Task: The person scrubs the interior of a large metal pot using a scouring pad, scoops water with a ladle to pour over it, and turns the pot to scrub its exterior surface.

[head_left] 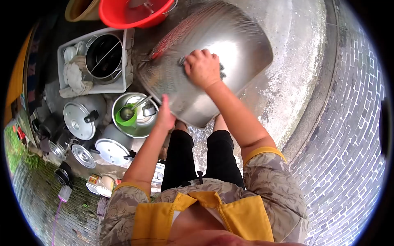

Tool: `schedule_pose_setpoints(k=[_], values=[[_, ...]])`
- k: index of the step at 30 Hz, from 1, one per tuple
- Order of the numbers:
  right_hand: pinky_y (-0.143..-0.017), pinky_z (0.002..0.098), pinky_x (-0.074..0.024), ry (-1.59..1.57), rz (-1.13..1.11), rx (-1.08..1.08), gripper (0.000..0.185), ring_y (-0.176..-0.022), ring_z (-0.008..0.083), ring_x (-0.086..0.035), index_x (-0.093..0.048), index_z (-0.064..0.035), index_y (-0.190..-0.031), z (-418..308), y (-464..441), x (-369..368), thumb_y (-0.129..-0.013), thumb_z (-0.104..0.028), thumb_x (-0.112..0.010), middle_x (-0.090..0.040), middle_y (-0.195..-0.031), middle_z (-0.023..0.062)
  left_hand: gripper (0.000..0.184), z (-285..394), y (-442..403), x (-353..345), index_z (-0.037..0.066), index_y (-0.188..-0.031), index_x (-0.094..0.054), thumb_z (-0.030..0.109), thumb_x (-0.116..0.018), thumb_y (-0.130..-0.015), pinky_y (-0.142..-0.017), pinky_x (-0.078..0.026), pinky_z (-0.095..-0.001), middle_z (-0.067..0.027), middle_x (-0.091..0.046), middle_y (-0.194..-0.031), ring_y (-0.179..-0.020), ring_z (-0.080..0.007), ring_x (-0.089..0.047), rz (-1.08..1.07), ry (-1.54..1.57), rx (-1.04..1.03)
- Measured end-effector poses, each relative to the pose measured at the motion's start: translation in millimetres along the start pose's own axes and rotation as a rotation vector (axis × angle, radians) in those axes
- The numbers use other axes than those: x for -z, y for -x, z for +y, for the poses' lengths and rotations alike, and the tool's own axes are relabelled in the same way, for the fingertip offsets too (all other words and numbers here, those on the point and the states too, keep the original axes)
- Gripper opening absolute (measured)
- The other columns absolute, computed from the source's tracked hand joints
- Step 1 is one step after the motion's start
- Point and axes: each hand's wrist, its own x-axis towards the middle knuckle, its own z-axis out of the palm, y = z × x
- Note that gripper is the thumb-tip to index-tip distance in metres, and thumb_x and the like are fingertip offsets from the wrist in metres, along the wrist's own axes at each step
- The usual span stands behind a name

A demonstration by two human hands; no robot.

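Note:
A large shiny steel panel [184,94] with rounded corners is tilted up in front of my legs. My left hand [166,116] grips its near left edge, thumb showing and the other fingers mostly hidden. On the panel's face, my right hand [202,69] is closed over a dark scouring pad [222,71], which sticks out on both sides of the fingers. Close to my left hand stands a steel basin [119,102] holding a green bowl [123,120] and a ladle [127,113].
A red tub [111,18] stands at the back. To the left is a white crate [123,84] with a divided pot [95,49] and cloths. Several lidded pots, including one pressure cooker [78,121], crowd the ground. Wet concrete [287,86] and brick paving [349,143] extend right.

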Motion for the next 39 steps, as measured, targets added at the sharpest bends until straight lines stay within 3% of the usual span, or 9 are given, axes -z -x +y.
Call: schedule_pose_setpoints(k=[6, 11, 15, 22, 25, 28, 31, 37, 39], values=[[-0.083, 0.0485, -0.0375, -0.106, 0.127, 0.305, 0.032, -0.096, 0.0208, -0.052, -0.062, -0.0192, -0.104, 4.8, 35.7, -6.8, -0.077, -0.037, -0.062, -0.057, -0.101, -0.0029, 0.063, 55.8, -31.2, 25.4, 0.001, -0.129, -0.045, 0.053, -0.045, -0.092, -0.096, -0.043, -0.0449, -0.0116, -0.052, -0.127, -0.111, -0.0307, -0.053, 0.413, 0.050, -0.087], [-0.064, 0.0445, -0.0416, 0.172, 0.274, -0.191, 0.021, -0.080, 0.0256, -0.058, -0.063, -0.0163, -0.074, 126.8, -69.2, 10.8, -0.073, -0.037, -0.065, -0.061, -0.084, 0.0037, 0.053, 86.6, -76.8, 75.1, -0.010, -0.104, -0.059, 0.040, -0.043, -0.095, -0.077, -0.047, -0.0386, -0.0184, -0.064, -0.101, -0.086, -0.0291, -0.061, 0.887, -0.683, -0.528], [-0.061, 0.0444, -0.0427, 0.273, 0.518, -0.266, 0.022, -0.074, 0.0262, -0.059, -0.062, -0.0145, -0.069, 152.4, -115.1, 24.2, -0.074, -0.036, -0.064, -0.061, -0.078, 0.0047, 0.051, 97.7, -83.2, 70.7, -0.013, -0.102, -0.058, 0.034, -0.040, -0.096, -0.078, -0.046, -0.0386, -0.0222, -0.063, -0.098, -0.084, -0.0326, -0.061, 0.940, -0.660, -0.537], [-0.059, 0.0425, -0.0397, -0.045, 0.226, 0.180, 0.013, -0.067, 0.0234, -0.056, -0.060, -0.0193, -0.064, 72.1, 13.6, -14.2, -0.068, -0.030, -0.067, -0.055, -0.068, 0.0056, 0.049, 79.7, -58.1, 44.3, -0.011, -0.104, -0.057, 0.034, -0.038, -0.097, -0.080, -0.046, -0.0384, -0.0225, -0.062, -0.104, -0.091, -0.0327, -0.060, 0.982, -0.784, -0.488], [-0.047, 0.0350, -0.0412, 0.129, 0.037, -0.258, 0.013, -0.053, 0.0203, -0.054, -0.058, -0.0131, -0.062, 164.2, -72.6, 1.4, -0.072, -0.019, -0.064, -0.057, -0.063, 0.0046, 0.049, 61.6, -56.2, 65.4, -0.011, -0.103, -0.056, 0.035, -0.038, -0.097, -0.079, -0.046, -0.0382, -0.0222, -0.061, -0.103, -0.089, -0.0310, -0.059, 1.001, -0.784, -0.502], [-0.045, 0.0368, -0.0410, 0.362, 0.399, 0.034, 0.011, -0.051, 0.0205, -0.054, -0.061, -0.0119, -0.066, 242.8, -111.8, -23.4, -0.075, -0.017, -0.062, -0.056, -0.059, 0.0044, 0.047, 59.2, -53.4, 34.1, -0.010, -0.103, -0.055, 0.034, -0.038, -0.098, -0.078, -0.045, -0.0371, -0.0198, -0.061, -0.101, -0.085, -0.0287, -0.057, 0.958, -0.626, -0.510], [-0.042, 0.0396, -0.0405, 0.018, 0.330, -0.244, 0.013, -0.051, 0.0241, -0.054, -0.057, -0.0143, -0.060, 149.6, -62.9, 1.1, -0.072, -0.019, -0.061, -0.055, -0.057, 0.0057, 0.046, 53.5, -48.4, 30.6, -0.009, -0.101, -0.054, 0.033, -0.037, -0.098, -0.076, -0.046, -0.0356, -0.0169, -0.060, -0.098, -0.082, -0.0262, -0.056, 0.941, -0.611, -0.521], [-0.044, 0.0346, -0.0403, -0.058, 0.248, 0.276, 0.014, -0.049, 0.0203, -0.052, -0.052, -0.0185, -0.052, 61.2, -10.5, -9.9, -0.062, -0.019, -0.061, -0.049, -0.054, 0.0031, 0.043, 58.5, -44.9, 24.5, -0.007, -0.099, -0.056, 0.032, -0.038, -0.098, -0.071, -0.046, -0.0337, -0.0120, -0.061, -0.094, -0.077, -0.0211, -0.055, 0.908, -0.532, -0.527], [-0.045, 0.0372, -0.0419, -0.088, 0.102, -0.156, 0.009, -0.049, 0.0237, -0.052, -0.059, -0.0155, -0.060, 135.3, -68.6, -16.1, -0.065, -0.022, -0.063, -0.054, -0.058, 0.0060, 0.043, 56.7, -49.5, 40.7, -0.008, -0.099, -0.056, 0.032, -0.038, -0.098, -0.070, -0.046, -0.0337, -0.0118, -0.061, -0.094, -0.076, -0.0210, -0.054, 0.896, -0.564, -0.551]])
